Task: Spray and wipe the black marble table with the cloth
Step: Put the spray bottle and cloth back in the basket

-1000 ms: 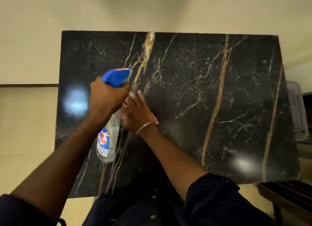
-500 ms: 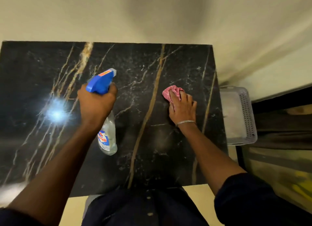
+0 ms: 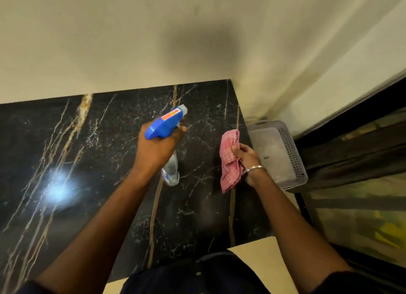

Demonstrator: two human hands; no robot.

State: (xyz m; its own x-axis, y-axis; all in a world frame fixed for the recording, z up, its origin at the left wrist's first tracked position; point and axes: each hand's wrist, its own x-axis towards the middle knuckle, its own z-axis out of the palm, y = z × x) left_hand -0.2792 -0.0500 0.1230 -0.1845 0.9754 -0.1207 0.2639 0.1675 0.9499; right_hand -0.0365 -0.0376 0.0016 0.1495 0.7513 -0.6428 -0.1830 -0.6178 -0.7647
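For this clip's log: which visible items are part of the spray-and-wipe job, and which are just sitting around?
In use:
spray bottle, gripped by the left hand
pink cloth, held by the right hand
black marble table

Just there:
grey perforated basket beside the table's right edge

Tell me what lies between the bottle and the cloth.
Nothing but bare marble: the head view shows an open strip of table between the bottle and the cloth.
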